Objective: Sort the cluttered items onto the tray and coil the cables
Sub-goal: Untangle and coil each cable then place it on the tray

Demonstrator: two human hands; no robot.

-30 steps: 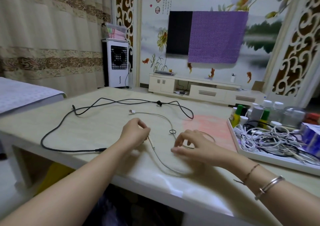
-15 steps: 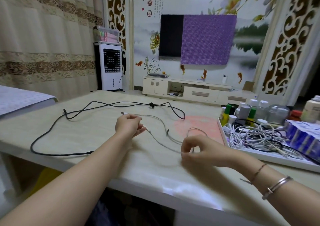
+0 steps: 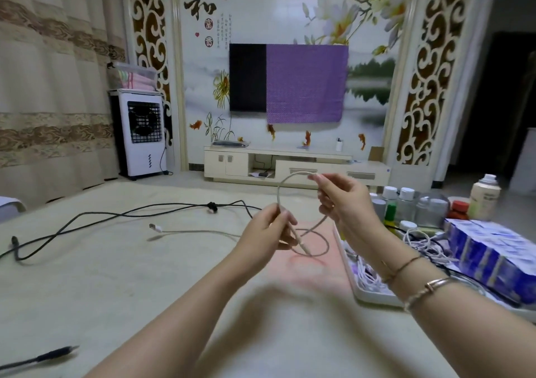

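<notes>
Head view: left hand (image 3: 271,227) pinches white cable (image 3: 314,227) near plug end, right hand (image 3: 343,201) pinches loop top, both above table (image 3: 87,276). Cable looks light, bendy, springy; best held where loops cross. Rest trails left on smooth pale table. Black cable (image 3: 116,215) behind. Tray (image 3: 365,290) right, bottles (image 3: 406,201) beyond. Far: covered TV (image 3: 290,82), fan (image 3: 143,134).

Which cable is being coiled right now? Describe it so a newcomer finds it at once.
Start at the pale table, left of the white tray. It is the light grey cable looped in the air between the left hand and right hand; the black cable lies flat, untouched.
</notes>
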